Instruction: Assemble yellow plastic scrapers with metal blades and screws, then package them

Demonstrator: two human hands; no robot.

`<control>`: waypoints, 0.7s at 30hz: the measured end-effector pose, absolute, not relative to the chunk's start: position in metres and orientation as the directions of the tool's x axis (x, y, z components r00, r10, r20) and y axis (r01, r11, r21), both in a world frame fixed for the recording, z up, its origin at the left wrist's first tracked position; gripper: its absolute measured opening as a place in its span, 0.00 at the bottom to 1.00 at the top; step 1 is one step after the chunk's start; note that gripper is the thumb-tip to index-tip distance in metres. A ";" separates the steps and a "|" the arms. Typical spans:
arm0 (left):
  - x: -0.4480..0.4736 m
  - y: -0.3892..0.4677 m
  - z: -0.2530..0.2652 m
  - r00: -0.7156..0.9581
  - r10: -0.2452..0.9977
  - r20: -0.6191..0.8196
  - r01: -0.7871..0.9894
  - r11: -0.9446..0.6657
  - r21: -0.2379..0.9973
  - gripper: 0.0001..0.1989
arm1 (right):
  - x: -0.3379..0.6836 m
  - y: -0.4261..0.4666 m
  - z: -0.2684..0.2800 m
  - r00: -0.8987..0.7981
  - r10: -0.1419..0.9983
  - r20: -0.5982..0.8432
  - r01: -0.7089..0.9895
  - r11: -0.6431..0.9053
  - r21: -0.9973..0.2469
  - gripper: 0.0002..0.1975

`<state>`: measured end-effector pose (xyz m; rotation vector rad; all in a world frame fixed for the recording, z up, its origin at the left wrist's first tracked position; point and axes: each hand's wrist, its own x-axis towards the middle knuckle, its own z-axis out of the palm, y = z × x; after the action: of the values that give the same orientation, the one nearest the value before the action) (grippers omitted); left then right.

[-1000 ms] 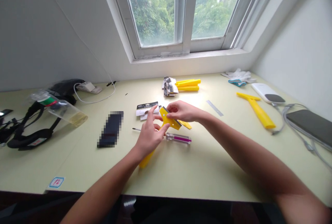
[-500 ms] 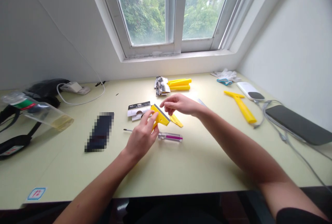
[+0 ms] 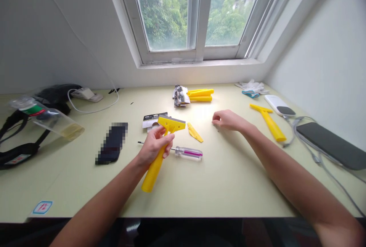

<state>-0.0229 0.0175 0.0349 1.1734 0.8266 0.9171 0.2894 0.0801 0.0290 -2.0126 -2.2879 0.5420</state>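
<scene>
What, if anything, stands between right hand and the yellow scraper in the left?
The loose yellow piece lies on the table between right hand and yellow scraper; it's thin, so it likely wouldn't block.

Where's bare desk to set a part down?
Free: desk on the near side of the screwdriver, between held yellow scraper and right forearm; also between bottle and dark pixelated object. Crowded: right side, with grey cable, white device and black slab.

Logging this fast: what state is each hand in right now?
Left hand: closed, holding a yellow scraper.
Right hand: fingers curled; whether it holds anything cannot be told.
</scene>
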 end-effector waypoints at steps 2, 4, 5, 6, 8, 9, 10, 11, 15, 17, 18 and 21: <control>-0.023 0.017 0.033 0.430 0.901 -0.054 -0.159 0.135 0.978 0.19 | 0.287 0.084 0.029 -0.141 0.969 -0.204 0.958 0.081 -0.275 0.08; -0.022 0.018 0.031 0.443 0.896 -0.033 -0.183 0.127 0.975 0.18 | 0.285 0.086 0.031 -0.140 0.966 -0.218 0.961 0.080 -0.263 0.07; -0.022 0.018 0.030 0.446 0.895 -0.023 -0.199 0.124 0.972 0.17 | 0.285 0.086 0.031 -0.144 0.964 -0.224 0.962 0.084 -0.258 0.07; -0.022 0.018 0.030 0.447 0.895 -0.013 -0.217 0.123 0.968 0.17 | 0.284 0.085 0.032 -0.151 0.962 -0.228 0.963 0.090 -0.255 0.06; -0.022 0.019 0.029 0.440 0.898 0.000 -0.251 0.123 0.960 0.16 | 0.283 0.085 0.033 -0.167 0.958 -0.233 0.961 0.105 -0.255 0.06; -0.021 0.019 0.029 0.434 0.901 0.006 -0.267 0.122 0.956 0.16 | 0.283 0.085 0.034 -0.173 0.957 -0.233 0.960 0.111 -0.258 0.06; -0.021 0.020 0.029 0.427 0.904 0.014 -0.282 0.119 0.952 0.16 | 0.283 0.085 0.035 -0.177 0.957 -0.229 0.958 0.115 -0.262 0.06; -0.021 0.020 0.028 0.421 0.907 0.023 -0.294 0.113 0.949 0.16 | 0.283 0.085 0.036 -0.180 0.958 -0.223 0.957 0.117 -0.267 0.06; -0.021 0.021 0.027 0.411 0.911 0.028 -0.294 0.103 0.950 0.16 | 0.281 0.085 0.044 -0.188 0.968 -0.164 0.948 0.135 -0.289 0.06; -0.021 0.021 0.026 0.404 0.914 0.017 -0.275 0.103 0.956 0.16 | 0.275 0.084 0.051 -0.218 0.970 -0.108 0.926 0.170 -0.337 0.07; -0.020 0.021 0.025 0.399 0.917 0.014 -0.267 0.102 0.958 0.16 | 0.270 0.083 0.056 -0.249 0.966 -0.070 0.901 0.205 -0.382 0.08; -0.020 0.021 0.024 0.374 0.927 0.015 -0.262 0.090 0.961 0.18 | 0.247 0.076 0.072 -0.371 0.924 0.088 0.765 0.358 -0.535 0.10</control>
<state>-0.0197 0.0214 0.0235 1.1353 0.7502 1.0204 0.2470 0.0760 0.0720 -1.4799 -2.2508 0.5842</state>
